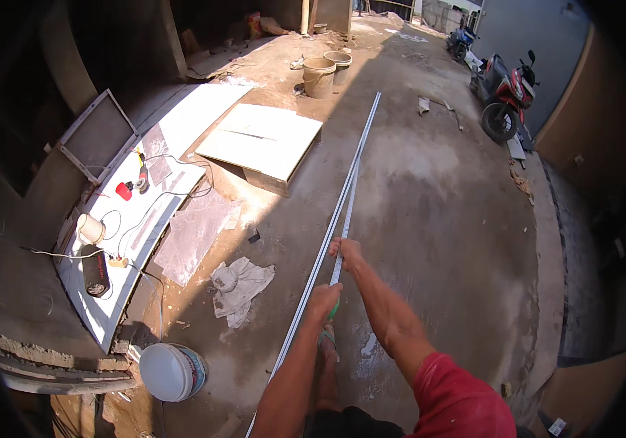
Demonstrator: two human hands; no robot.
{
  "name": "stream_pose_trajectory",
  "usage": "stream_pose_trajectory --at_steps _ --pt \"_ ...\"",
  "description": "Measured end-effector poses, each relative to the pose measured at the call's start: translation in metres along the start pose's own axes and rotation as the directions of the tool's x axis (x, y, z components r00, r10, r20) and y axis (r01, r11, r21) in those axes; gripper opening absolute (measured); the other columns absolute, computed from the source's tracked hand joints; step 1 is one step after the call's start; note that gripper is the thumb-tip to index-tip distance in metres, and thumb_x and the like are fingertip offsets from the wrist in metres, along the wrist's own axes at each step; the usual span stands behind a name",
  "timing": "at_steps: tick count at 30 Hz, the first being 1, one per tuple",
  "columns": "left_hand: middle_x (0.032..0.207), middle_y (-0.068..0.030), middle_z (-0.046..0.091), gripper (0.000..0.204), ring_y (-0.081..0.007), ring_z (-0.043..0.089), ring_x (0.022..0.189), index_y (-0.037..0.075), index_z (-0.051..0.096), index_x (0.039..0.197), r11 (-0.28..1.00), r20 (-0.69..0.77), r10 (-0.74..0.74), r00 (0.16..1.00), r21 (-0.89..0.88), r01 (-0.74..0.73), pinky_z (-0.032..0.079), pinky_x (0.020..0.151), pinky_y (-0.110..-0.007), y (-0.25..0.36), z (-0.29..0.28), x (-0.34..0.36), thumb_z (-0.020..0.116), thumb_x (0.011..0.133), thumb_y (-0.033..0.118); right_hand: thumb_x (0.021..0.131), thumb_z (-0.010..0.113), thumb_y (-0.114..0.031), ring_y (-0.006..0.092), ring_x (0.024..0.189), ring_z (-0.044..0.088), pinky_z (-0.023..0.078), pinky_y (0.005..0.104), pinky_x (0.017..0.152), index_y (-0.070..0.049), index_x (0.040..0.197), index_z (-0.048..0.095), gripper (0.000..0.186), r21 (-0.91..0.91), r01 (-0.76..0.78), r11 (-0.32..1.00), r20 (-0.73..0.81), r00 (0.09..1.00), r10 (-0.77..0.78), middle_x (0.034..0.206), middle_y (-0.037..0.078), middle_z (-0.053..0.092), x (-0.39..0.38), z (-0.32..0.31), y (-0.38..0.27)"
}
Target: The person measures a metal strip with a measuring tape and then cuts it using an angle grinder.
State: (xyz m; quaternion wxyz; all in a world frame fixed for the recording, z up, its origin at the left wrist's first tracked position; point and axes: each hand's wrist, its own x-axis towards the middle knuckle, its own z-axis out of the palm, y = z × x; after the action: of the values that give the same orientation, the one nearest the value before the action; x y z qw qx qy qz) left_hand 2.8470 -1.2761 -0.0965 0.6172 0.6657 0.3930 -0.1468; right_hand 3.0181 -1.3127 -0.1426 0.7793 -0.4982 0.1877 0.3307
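Note:
Two or so long, thin white strips (317, 267) run along the floor from near my feet to the far middle. Beside them a tape measure's pale blade (351, 197) stretches away, meeting the strips toward their far end. My left hand (323, 301) is closed around the green tape measure case (334, 309), which shows only in part below the fingers. Farther along, my right hand (347, 250) is closed on the blade, its fingers close to the strips. Whether the fingers touch the strips I cannot tell.
A white-lidded bucket (166, 372) and a crumpled cloth (240, 287) lie to the left. Beyond are a white board (262, 139) on a low support, an angle grinder (143, 179) with cords, and two pails (319, 77). A red motorbike (506, 95) stands far right.

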Motion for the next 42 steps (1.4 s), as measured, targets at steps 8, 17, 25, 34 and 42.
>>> stream_pose_trajectory --at_steps 8,17,25,34,42 --pt "0.094 -0.0245 0.067 0.048 -0.0398 0.064 0.093 0.0 0.067 0.093 0.99 -0.049 -0.007 0.999 0.143 0.014 0.047 0.083 -0.044 0.037 0.015 0.149 0.055 0.078 0.043 0.095 0.035 -0.005 0.0128 0.05 0.048 0.045 0.0292 0.045 0.002 0.101 0.048 0.016 -0.002 -0.082 0.997 -0.071 0.994 0.082 0.067 0.005 0.052 0.135 0.003 -0.023" --pt "0.068 -0.0097 0.064 0.025 -0.017 0.059 0.057 0.0 0.064 0.087 0.989 -0.009 0.016 1.0 0.149 -0.015 0.046 0.057 -0.034 0.186 0.001 0.214 0.059 0.081 0.024 0.1 0.041 -0.014 0.01 0.057 0.052 0.048 0.0212 0.048 0.001 0.097 0.052 0.019 0.223 -0.057 0.973 0.035 0.998 0.051 0.073 0.005 0.052 0.267 0.005 -0.125" --pt "0.068 -0.0068 0.061 0.027 -0.0138 0.056 0.054 0.002 0.063 0.092 1.0 -0.041 0.018 0.999 -0.025 -0.019 0.045 0.048 -0.031 0.294 -0.016 0.19 0.06 0.084 0.028 0.099 0.041 -0.012 0.0081 0.056 0.049 0.047 0.018 0.048 0.003 0.098 0.051 0.017 0.433 -0.096 0.896 0.193 0.981 0.012 0.073 0.004 0.051 0.356 0.089 -0.309" --pt "0.076 -0.0049 0.061 0.026 -0.0101 0.057 0.065 0.003 0.064 0.095 0.97 -0.069 0.241 0.968 -0.028 -0.243 0.045 0.058 -0.028 0.484 0.025 0.225 0.06 0.088 0.028 0.1 0.043 -0.015 0.0077 0.051 0.043 0.038 0.0223 0.042 -0.002 0.133 0.045 0.036 0.37 0.4 0.838 0.252 0.825 -0.505 0.074 -0.001 0.051 0.33 0.183 -0.619" --pt "0.089 -0.0093 0.068 0.036 -0.0157 0.064 0.083 0.002 0.067 0.105 0.907 0.191 0.42 0.887 -0.056 -0.417 0.049 0.079 -0.032 0.605 0.053 0.277 0.062 0.087 0.032 0.1 0.039 -0.007 0.0141 0.07 0.06 0.054 0.0314 0.066 -0.006 0.141 0.035 0.041 0.112 0.78 0.616 0.199 0.589 -0.783 0.091 0.008 0.057 0.257 0.123 -0.775"
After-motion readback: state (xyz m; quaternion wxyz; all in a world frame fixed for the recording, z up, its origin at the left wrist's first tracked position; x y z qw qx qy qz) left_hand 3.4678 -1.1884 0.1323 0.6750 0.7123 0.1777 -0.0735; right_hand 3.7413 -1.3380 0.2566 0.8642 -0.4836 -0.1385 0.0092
